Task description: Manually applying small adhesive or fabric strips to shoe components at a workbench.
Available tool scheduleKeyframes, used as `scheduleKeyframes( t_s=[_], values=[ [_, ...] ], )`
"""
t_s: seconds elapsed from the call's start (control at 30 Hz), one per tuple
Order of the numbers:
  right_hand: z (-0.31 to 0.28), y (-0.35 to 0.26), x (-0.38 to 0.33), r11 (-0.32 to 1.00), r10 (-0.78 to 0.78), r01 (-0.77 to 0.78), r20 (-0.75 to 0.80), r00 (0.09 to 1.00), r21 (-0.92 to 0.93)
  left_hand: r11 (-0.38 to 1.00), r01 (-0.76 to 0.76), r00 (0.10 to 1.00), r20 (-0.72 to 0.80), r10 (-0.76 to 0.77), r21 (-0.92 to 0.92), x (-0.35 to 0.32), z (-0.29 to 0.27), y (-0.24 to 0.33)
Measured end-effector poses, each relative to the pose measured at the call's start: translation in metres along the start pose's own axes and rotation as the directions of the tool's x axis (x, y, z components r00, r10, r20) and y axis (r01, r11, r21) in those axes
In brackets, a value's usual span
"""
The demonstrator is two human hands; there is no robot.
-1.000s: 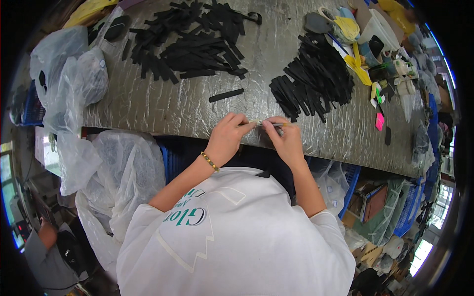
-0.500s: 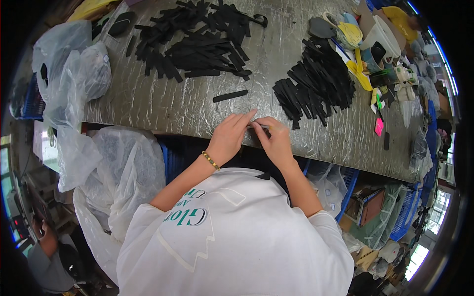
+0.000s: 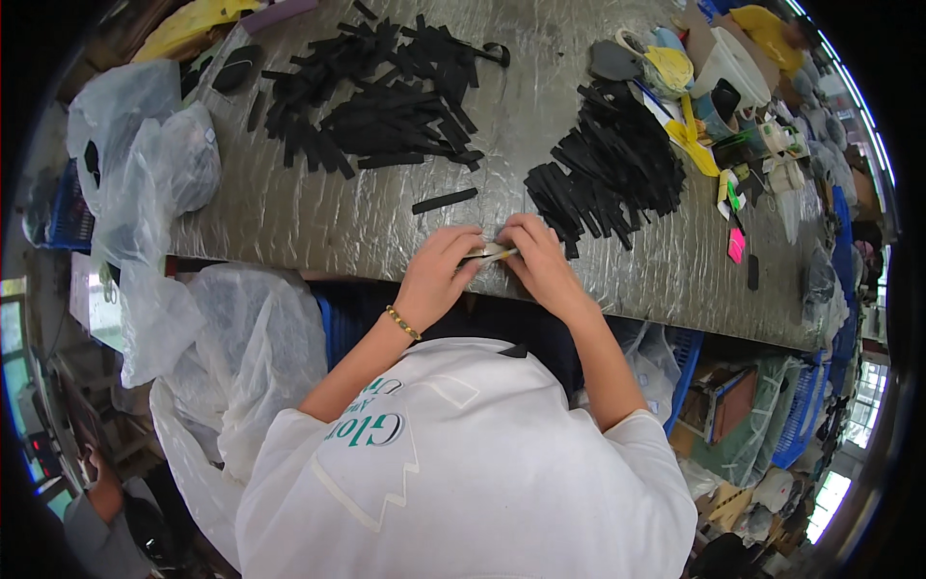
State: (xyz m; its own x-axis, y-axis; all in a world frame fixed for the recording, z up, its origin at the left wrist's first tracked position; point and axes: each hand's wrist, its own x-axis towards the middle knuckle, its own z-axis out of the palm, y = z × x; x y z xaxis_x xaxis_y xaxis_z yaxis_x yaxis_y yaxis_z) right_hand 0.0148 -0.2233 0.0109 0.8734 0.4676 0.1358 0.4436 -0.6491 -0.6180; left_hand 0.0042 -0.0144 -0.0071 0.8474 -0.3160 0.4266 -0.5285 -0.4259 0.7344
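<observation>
A wide, shiny grey table (image 3: 357, 227) stretches away from a person in a white T-shirt (image 3: 463, 463), seen from above. Take the hands as the clock's centre. At nine to ten o'clock, clear plastic bags (image 3: 145, 203) bulge by the table's left side, perhaps kept there to leave the middle free. A loose heap of black strips (image 3: 386, 121) spreads at eleven o'clock. At two o'clock is a second pile of black strips (image 3: 617, 159), with many lying roughly side by side; the gap between the two probably keeps them from mixing. The left hand (image 3: 439, 265) and right hand (image 3: 545, 265) meet at the near edge, likely for a close view. A single black strip (image 3: 445, 201) lies apart at ten to eleven o'clock. Smallest is a thin, pale object (image 3: 493, 252) between the hands, too small to identify. Both hands appear closed on it, fingertips pinching, which should steady it from two sides.
</observation>
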Motion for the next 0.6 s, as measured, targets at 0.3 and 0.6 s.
scheduleKeyframes(
  t_s=[0.3, 0.6],
  values=[
    [0.008, -0.005, -0.005, 0.986, -0.148, 0.134, -0.151, 0.977, -0.098, 0.986, 0.073, 0.984, -0.169, -0.047, 0.151, 0.029, -0.023, -0.032],
    [-0.018, 0.021, -0.021, 0.931, 0.019, -0.136, -0.329, 0.944, -0.339, 0.990, 0.040, 0.999, -0.014, -0.039, 0.138, 0.016, -0.014, -0.038]
  ],
)
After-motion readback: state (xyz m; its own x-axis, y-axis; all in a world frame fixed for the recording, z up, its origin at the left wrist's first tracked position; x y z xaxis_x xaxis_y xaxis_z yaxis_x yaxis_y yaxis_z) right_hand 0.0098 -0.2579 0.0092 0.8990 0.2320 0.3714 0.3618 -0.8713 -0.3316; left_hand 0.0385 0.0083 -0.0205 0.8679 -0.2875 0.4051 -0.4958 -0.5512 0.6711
